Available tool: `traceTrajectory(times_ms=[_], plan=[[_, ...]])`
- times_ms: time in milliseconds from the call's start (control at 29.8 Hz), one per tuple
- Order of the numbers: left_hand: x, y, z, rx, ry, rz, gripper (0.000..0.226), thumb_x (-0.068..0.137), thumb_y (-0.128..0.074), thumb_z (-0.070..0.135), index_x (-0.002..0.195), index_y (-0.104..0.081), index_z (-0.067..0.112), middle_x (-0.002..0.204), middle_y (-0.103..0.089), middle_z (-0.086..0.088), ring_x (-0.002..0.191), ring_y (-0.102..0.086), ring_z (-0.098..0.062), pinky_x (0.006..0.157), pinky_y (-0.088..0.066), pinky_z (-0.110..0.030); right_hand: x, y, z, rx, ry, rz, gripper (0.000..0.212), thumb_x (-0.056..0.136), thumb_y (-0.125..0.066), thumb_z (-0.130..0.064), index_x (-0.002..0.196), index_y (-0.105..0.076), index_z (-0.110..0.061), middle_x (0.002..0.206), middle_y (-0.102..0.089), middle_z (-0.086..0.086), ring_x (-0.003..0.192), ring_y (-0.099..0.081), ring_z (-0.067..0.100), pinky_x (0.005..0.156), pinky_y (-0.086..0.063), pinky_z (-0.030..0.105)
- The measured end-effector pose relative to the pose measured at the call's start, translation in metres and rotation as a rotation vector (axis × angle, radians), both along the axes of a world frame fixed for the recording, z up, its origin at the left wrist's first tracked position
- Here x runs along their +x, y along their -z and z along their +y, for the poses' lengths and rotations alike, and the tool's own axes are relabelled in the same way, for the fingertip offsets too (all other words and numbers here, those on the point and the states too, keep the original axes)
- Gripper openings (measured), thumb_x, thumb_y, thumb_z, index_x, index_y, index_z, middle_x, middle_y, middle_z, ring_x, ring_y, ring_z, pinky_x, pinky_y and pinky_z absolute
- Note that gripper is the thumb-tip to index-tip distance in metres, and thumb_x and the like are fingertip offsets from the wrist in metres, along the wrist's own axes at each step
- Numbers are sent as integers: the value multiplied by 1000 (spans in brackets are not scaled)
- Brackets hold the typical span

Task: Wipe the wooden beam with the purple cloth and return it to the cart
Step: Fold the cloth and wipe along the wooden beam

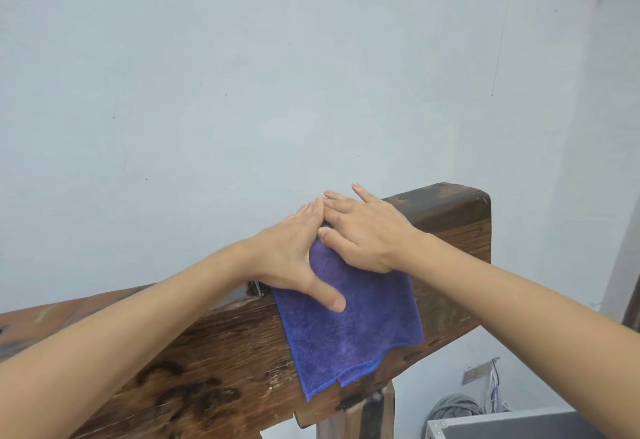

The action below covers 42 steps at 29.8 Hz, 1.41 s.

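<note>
A dark wooden beam [453,223] runs from the lower left up to the right, on a wooden post. A purple cloth [349,324] is draped over its top edge and hangs down the near face. My left hand [294,258] lies flat on the cloth's left part, fingers spread, thumb pointing down onto the fabric. My right hand [367,230] presses flat on the cloth's upper right part, fingers stretched over the beam's top. The two hands touch at the fingertips. Neither hand grips the cloth; both rest palm-down on it.
A pale wall [277,74] stands close behind the beam. A wooden post [360,414] holds the beam up. Coiled grey cables [453,407] lie on the floor at lower right, beside a grey box-like surface [519,426] at the bottom right corner.
</note>
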State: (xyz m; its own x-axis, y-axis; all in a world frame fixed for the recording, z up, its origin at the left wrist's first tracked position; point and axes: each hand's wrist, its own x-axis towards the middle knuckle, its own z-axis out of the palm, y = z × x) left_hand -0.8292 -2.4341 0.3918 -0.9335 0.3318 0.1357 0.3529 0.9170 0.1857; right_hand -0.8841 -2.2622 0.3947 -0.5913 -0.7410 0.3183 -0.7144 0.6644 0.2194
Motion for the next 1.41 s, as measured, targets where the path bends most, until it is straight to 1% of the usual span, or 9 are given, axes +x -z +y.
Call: traceTrajectory(times_ms=[67,168,671,972,1140,1174,1241,1308,1408], plan=[[-6,4,6,-76,-16,37,158,57,-83,74,159,19,10,171,12,-1,157,6,-13,124,-1,-22,-4,0,6,-21,29,-5,61,104,-19,-38,163,-23,-21,171,-24,-4,159,-9,11,128,-1,44],[-18,1,14,-45,-40,1,155,61,-82,72,158,23,12,170,18,-1,157,12,-14,125,0,-25,-10,-1,13,-36,56,-22,60,105,-20,-34,163,-22,-18,171,-21,-3,159,-7,10,128,-1,43],[-59,-12,51,-117,0,-18,143,67,-77,71,161,14,13,171,14,-4,157,14,-15,123,7,-31,-42,-8,48,-64,100,-16,76,92,-8,-50,158,-38,-26,162,-40,-13,159,-8,15,128,-2,46],[-88,-24,92,-86,29,-69,141,67,-81,66,162,12,18,171,12,5,158,2,-14,124,-8,-31,-65,-13,87,-90,191,-13,72,95,-10,-50,157,-39,-31,163,-40,-14,159,-7,14,128,-3,47],[-115,-31,118,-3,104,-133,130,64,-84,59,163,-7,25,171,2,9,156,-12,-14,125,-21,-37,-81,-16,113,-126,242,-54,70,94,-10,-49,154,-45,-33,159,-45,-14,158,-15,15,127,-9,49],[-119,-32,122,8,108,-133,128,63,-84,60,162,-11,24,170,-6,10,154,-18,-16,124,-24,-37,-83,-18,117,-142,250,-60,71,93,-10,-51,151,-47,-35,156,-50,-13,155,-25,18,123,-19,49],[-127,-34,132,26,116,-138,125,61,-85,60,160,-18,23,165,-18,10,150,-29,-17,121,-30,-37,-87,-21,126,-184,279,-50,70,89,-10,-54,143,-53,-42,144,-62,-7,133,-53,26,96,-42,47],[-134,-37,143,44,137,-148,120,61,-86,56,158,-21,28,162,-21,10,147,-34,-18,120,-31,-37,-93,-22,133,-201,292,-47,71,87,-9,-56,138,-56,-43,134,-68,-2,115,-61,29,78,-39,41],[-143,-40,157,62,168,-159,117,61,-86,52,157,-23,30,162,-19,9,145,-35,-18,120,-32,-37,-100,-24,143,-221,331,-91,74,85,-8,-57,138,-56,-41,131,-67,1,114,-61,31,78,-39,42]])
